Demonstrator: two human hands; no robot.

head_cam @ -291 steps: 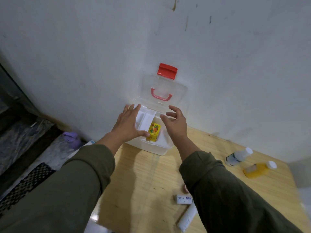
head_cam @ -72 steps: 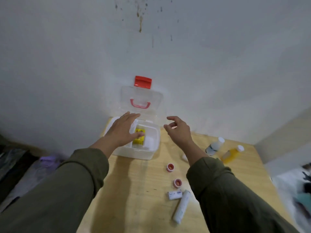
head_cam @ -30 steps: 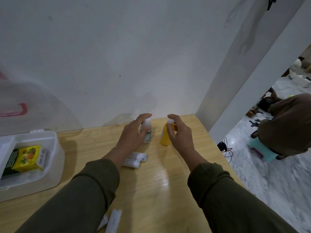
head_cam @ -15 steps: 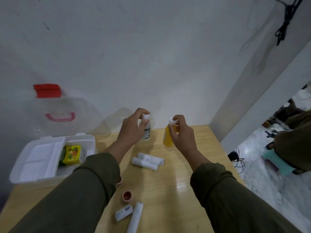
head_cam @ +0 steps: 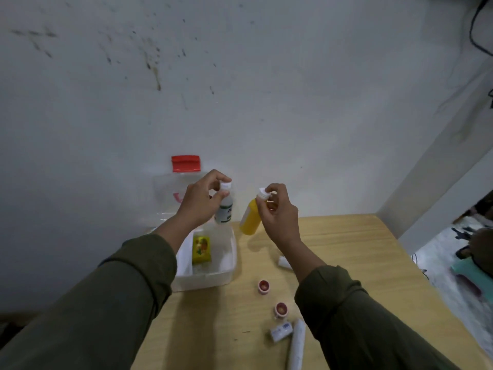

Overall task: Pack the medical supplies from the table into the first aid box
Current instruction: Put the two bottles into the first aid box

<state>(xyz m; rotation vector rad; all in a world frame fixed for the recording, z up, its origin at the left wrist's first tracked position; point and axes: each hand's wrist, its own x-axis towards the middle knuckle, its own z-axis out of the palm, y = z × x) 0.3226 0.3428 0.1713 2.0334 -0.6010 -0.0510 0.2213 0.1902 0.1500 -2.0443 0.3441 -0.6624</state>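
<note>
Currently mid-transfer: left hand (head_cam: 198, 202) pinching clear bottle (head_cam: 225, 208) over first aid box (head_cam: 229, 265); right hand (head_cam: 278, 214) fingers pinching yellow bottle (head_cam: 250, 218) beside it. Next, likely: lower both inside, release.

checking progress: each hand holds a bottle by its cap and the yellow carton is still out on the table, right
Not quite. The head view shows the yellow carton already inside the first aid box. The rest holds: the left hand and right hand each hold a bottle by its cap.
</note>
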